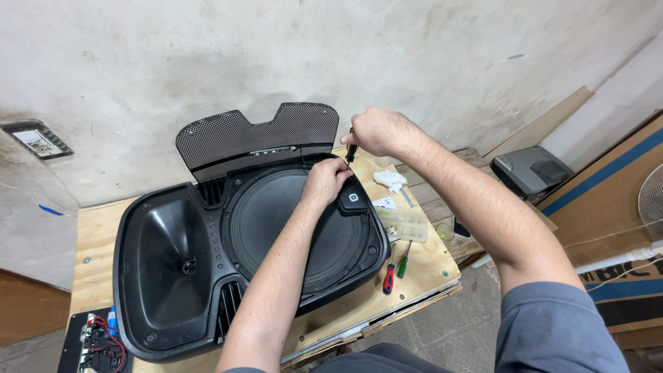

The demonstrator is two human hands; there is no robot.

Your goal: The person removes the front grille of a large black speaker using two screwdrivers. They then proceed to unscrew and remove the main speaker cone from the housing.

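A large black speaker cabinet (pixel 166 276) lies face up on a plywood table (pixel 97 228), its round woofer (pixel 276 228) and horn opening exposed. A black mesh grille (pixel 242 135) leans against the wall behind it. My left hand (pixel 324 181) rests on the cabinet's far rim, fingers curled at the woofer's edge. Just above it, my right hand (pixel 376 131) is closed around the handle of a dark screwdriver (pixel 350 150) that points down at the rim.
Two more screwdrivers, one red-handled (pixel 389 278) and one green-handled (pixel 403 262), lie near the table's right edge beside a clear parts box (pixel 406 224) and a white rag (pixel 390 179). A circuit board with red wires (pixel 100 342) sits at bottom left. A cardboard box (pixel 608 207) stands right.
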